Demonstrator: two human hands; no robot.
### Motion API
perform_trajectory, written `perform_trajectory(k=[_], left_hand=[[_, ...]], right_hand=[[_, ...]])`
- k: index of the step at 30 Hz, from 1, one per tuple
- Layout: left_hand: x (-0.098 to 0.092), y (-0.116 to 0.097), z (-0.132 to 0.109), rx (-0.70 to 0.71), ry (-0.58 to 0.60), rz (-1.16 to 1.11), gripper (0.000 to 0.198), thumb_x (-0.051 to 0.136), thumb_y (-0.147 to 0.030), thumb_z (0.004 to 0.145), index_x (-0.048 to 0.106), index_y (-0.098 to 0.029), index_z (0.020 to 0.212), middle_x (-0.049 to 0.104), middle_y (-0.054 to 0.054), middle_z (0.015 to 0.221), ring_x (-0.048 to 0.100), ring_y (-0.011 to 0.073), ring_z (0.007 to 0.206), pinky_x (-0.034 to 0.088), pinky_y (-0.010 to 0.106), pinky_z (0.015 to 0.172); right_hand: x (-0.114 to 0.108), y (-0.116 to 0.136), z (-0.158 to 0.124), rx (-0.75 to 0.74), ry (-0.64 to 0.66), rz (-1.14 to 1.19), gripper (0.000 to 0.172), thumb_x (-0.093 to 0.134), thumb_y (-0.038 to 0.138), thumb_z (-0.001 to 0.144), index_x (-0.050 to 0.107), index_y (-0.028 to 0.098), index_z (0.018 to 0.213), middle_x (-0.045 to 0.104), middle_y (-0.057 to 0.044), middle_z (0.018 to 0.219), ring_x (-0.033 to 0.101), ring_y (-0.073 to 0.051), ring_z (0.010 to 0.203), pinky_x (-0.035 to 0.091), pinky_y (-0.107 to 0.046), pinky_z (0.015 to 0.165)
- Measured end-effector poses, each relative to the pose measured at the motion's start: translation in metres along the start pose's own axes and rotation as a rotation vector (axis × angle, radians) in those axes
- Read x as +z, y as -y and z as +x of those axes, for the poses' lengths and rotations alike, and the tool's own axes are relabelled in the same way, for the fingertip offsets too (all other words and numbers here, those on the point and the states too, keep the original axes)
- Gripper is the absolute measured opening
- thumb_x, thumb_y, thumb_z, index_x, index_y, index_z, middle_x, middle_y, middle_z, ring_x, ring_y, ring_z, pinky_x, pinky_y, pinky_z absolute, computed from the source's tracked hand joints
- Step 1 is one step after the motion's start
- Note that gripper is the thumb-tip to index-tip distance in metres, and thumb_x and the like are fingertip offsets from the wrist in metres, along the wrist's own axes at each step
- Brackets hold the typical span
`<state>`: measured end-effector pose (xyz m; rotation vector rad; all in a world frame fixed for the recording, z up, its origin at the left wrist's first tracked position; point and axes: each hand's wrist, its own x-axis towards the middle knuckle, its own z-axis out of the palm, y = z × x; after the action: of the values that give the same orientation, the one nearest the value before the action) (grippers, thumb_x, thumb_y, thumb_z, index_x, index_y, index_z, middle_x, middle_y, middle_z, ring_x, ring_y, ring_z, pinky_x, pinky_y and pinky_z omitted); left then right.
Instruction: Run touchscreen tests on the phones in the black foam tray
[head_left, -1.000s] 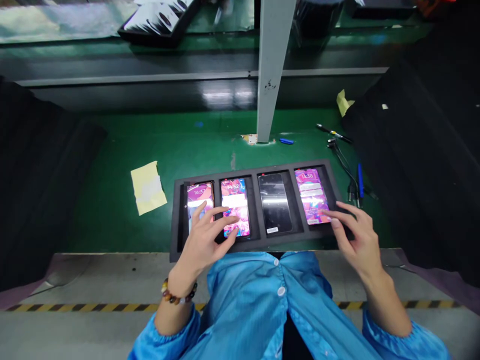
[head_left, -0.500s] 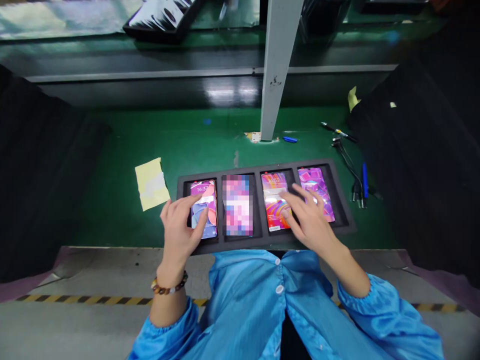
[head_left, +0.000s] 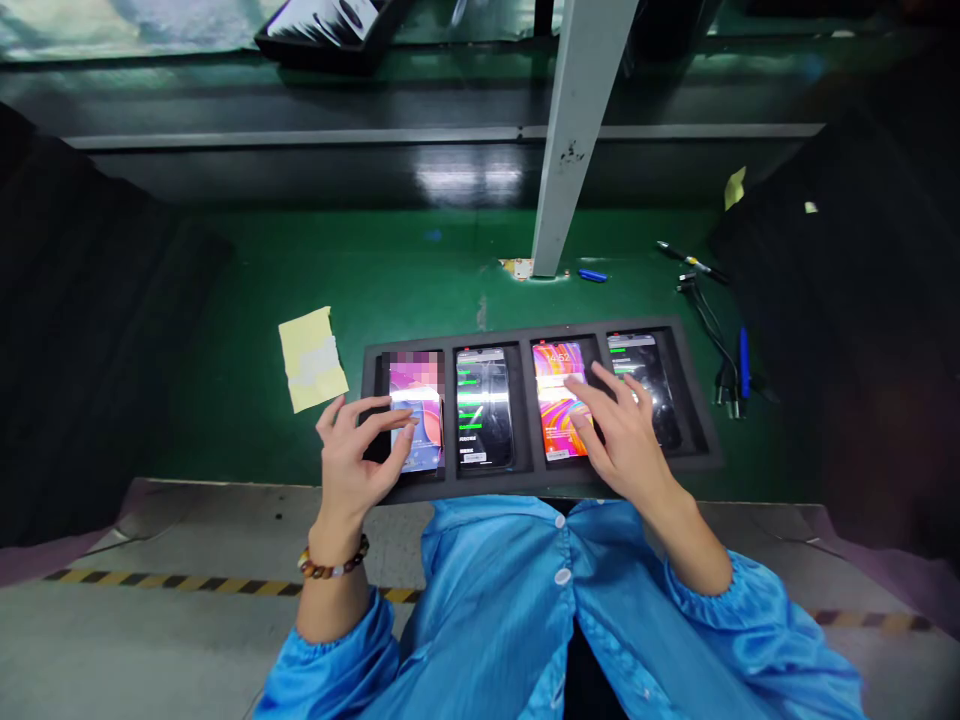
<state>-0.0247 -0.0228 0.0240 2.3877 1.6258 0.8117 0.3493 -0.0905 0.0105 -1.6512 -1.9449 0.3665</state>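
A dark foam tray (head_left: 523, 400) with several slots lies near the table's front edge, a smartphone in each slot. My left hand (head_left: 360, 455) is over the leftmost phone (head_left: 421, 440), fingers apart, fingertips at its pink-and-blue screen. The second phone (head_left: 484, 410) shows a dark screen with green lines. Over the third phone (head_left: 555, 420), whose bright orange-pink screen reads 14:52, my right hand (head_left: 622, 435) spreads its fingers. The rightmost phone (head_left: 652, 380) has a dark screen and is partly covered by that hand. Whether the fingertips touch the glass I cannot tell.
Yellow paper (head_left: 311, 360) lies left of the tray. A grey post (head_left: 574, 150) rises behind it, with a blue cap (head_left: 592, 275) at its foot. At the right are a pen (head_left: 690, 262), black cables (head_left: 709, 320) and a blue stick-like item (head_left: 744, 362). Dark curtains hang on both sides.
The second and rightmost phones have gone from colourful screens to dark screens with green lines. Both hands stay over the same phones, with fingers slightly shifted. The view has moved a little.
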Motion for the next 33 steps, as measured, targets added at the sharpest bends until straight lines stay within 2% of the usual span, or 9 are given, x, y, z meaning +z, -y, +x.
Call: perform_trajectory(k=[3,5,8,11,15,21,28,33], left_hand=[[0.002,-0.002,0.003,-0.050,0.078,0.049,0.038,0.065,-0.047,0.101,0.073,-0.030,0.134,0.078,0.008,0.133,0.066,0.0319,0.138,0.020,0.061,0.136],[0.003,-0.003,0.005,-0.095,0.080,0.063,0.053,0.063,-0.049,0.103,0.060,-0.030,0.152,0.067,0.010,0.155,0.056,0.0348,0.149,0.017,0.064,0.137],[0.003,-0.002,0.007,-0.138,0.050,0.038,0.055,0.059,-0.050,0.105,0.056,-0.029,0.156,0.053,0.013,0.169,0.048,0.0363,0.157,0.026,0.063,0.135],[0.003,0.003,0.007,-0.191,0.046,-0.012,0.054,0.055,-0.052,0.107,0.056,-0.027,0.155,0.049,0.016,0.169,0.044,0.0354,0.160,0.034,0.060,0.133],[0.006,0.008,0.010,-0.253,0.089,-0.065,0.055,0.051,-0.054,0.109,0.055,-0.027,0.156,0.045,0.016,0.171,0.042,0.0347,0.162,0.035,0.058,0.135],[0.010,0.010,0.022,-0.271,0.103,-0.074,0.052,0.050,-0.054,0.110,0.058,-0.028,0.154,0.044,0.015,0.171,0.043,0.0345,0.162,0.034,0.056,0.137],[0.014,0.015,0.038,-0.207,0.058,-0.078,0.049,0.049,-0.051,0.111,0.061,-0.024,0.150,0.047,0.015,0.169,0.045,0.0319,0.161,0.035,0.054,0.136],[0.015,0.015,0.040,-0.179,0.021,-0.113,0.045,0.048,-0.049,0.113,0.066,-0.024,0.145,0.051,0.015,0.166,0.048,0.0299,0.159,0.037,0.051,0.135]], right_hand=[[0.003,0.002,0.010,0.070,-0.065,-0.026,0.048,0.043,0.040,0.115,0.054,0.027,0.160,0.056,-0.011,0.168,0.036,-0.036,0.166,0.030,-0.064,0.130],[0.000,-0.001,0.011,0.077,-0.088,-0.017,0.049,0.043,0.042,0.115,0.053,0.027,0.161,0.054,-0.012,0.170,0.037,-0.035,0.166,0.033,-0.062,0.129],[-0.013,-0.019,0.001,0.134,-0.148,-0.033,0.048,0.043,0.043,0.115,0.056,0.027,0.158,0.059,-0.013,0.165,0.041,-0.036,0.164,0.035,-0.063,0.128],[-0.029,-0.046,-0.015,0.236,-0.246,-0.046,0.048,0.042,0.044,0.115,0.059,0.025,0.156,0.062,-0.013,0.161,0.044,-0.035,0.162,0.037,-0.064,0.129],[-0.040,-0.067,-0.030,0.280,-0.321,0.009,0.048,0.043,0.043,0.115,0.062,0.023,0.153,0.066,-0.014,0.157,0.054,-0.033,0.155,0.044,-0.059,0.127],[-0.036,-0.063,-0.027,0.197,-0.294,-0.017,0.044,0.046,0.042,0.114,0.065,0.026,0.150,0.072,-0.009,0.150,0.056,-0.031,0.153,0.045,-0.058,0.126],[-0.037,-0.065,-0.023,0.221,-0.275,-0.034,0.048,0.044,0.045,0.115,0.064,0.023,0.151,0.070,-0.012,0.152,0.057,-0.033,0.151,0.044,-0.058,0.125],[-0.035,-0.069,-0.025,0.227,-0.280,-0.021,0.048,0.043,0.046,0.115,0.063,0.026,0.154,0.069,-0.011,0.154,0.056,-0.034,0.152,0.043,-0.059,0.126]])
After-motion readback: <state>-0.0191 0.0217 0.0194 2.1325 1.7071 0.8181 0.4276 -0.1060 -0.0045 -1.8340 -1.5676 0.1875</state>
